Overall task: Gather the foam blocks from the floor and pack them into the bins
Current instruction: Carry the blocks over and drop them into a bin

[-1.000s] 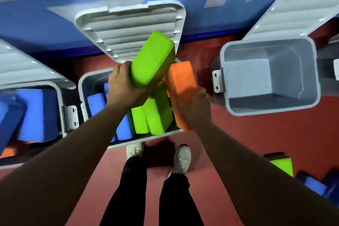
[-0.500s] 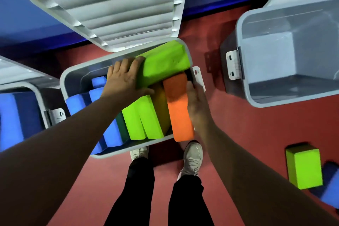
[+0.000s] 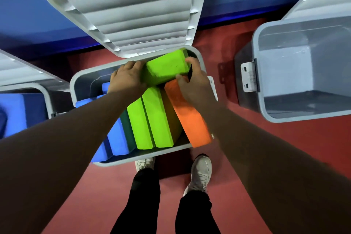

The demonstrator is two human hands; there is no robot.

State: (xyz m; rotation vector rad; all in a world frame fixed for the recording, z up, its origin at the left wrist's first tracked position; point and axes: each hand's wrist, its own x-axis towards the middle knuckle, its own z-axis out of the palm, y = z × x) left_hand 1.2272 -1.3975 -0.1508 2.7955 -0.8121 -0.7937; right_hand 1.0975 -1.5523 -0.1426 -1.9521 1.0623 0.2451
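Both arms outstretched forward and down, left hand point(image 3: 127, 80) and right hand point(image 3: 194, 84) close together, fingers point(image 3: 190, 61) curled.

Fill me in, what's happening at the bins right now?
A person stands over the middle bin with both hands on a green foam block lying crosswise at its far end: the left hand holds its left end, the right hand grips its right end. In front of it, blue blocks and green blocks stand on edge, and an orange block leans out over the near rim. The right bin stands open.
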